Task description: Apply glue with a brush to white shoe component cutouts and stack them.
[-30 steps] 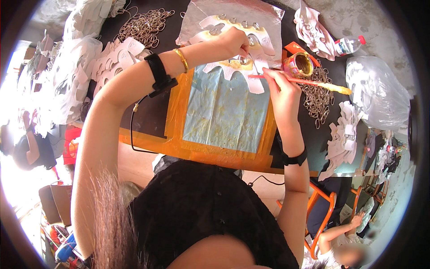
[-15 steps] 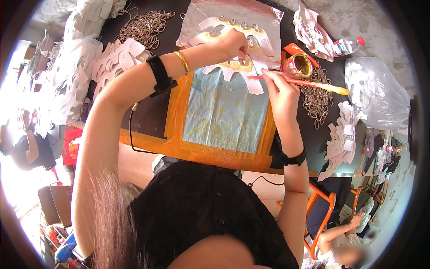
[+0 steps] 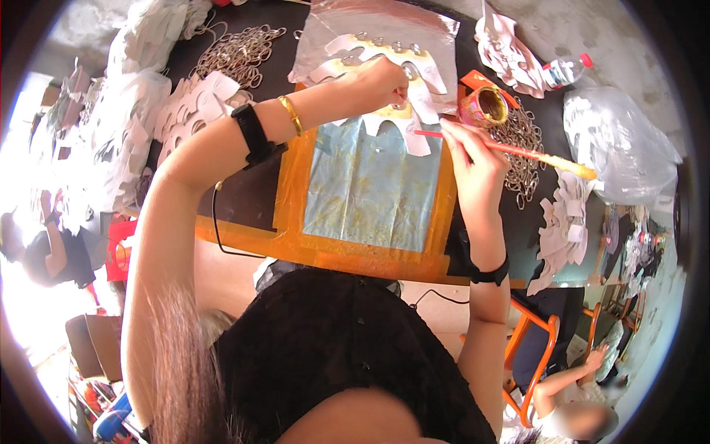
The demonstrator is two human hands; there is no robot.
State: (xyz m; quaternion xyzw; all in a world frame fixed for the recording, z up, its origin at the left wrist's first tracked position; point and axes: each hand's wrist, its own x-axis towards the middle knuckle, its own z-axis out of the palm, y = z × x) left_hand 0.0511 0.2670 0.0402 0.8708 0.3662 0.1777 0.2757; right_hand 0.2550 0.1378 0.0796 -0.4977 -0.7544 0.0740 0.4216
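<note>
My left hand [image 3: 381, 85] is closed in a pinch over pale cut-out pieces with scalloped edges. Whatever sits between its fingertips is hidden. Yellow paste is smeared on the pieces, and metal rings [image 3: 399, 48] lie along the upper piece [image 3: 349, 46]. Just under the left hand, the lower piece [image 3: 416, 140] reaches down over a blue sheet [image 3: 370, 192]. In my right hand [image 3: 477, 159] is a brush [image 3: 521, 152] with a red handle; its yellow-coated end points away to the right. The bare end of the handle lies near the lower piece.
An open can [image 3: 484, 107] with yellow inside stands beside a heap of metal rings [image 3: 521, 140]. More rings [image 3: 240, 53] lie at the far left, near stacked pale pieces [image 3: 196, 107]. A clear bag [image 3: 617, 144] and a bottle [image 3: 566, 72] are at right. Another person [image 3: 584, 414] sits lower right.
My right hand has shifted slightly right and down with the brush, whose coated end now hangs lower and farther right. The left hand stays pinched at nearly the same place.
</note>
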